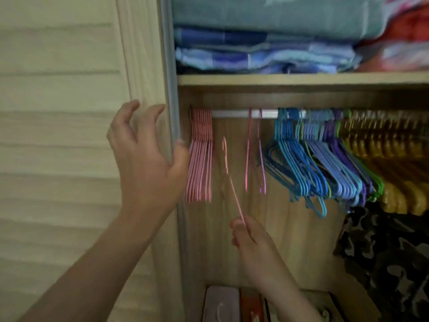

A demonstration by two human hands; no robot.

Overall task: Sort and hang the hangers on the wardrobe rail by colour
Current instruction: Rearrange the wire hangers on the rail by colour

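A white rail (234,114) runs across the wardrobe under a shelf. A tight bunch of pink hangers (200,156) hangs at its far left. A magenta hanger (248,154) and a purple hanger (261,156) hang alone near the middle. Further right come blue hangers (301,159), a few purple and green ones (371,180), then yellow hangers (394,163). My right hand (249,235) pinches one pink hanger (228,173) by its lower end, hook up, below the rail and not on it. My left hand (144,149) grips the wardrobe door edge (173,108), thumb beside the pink bunch.
Folded blue and teal blankets (267,47) lie on the shelf (301,79) above the rail. A camouflage garment (390,256) hangs at the lower right. Boxes (222,303) sit on the wardrobe floor. The slatted door (58,135) fills the left.
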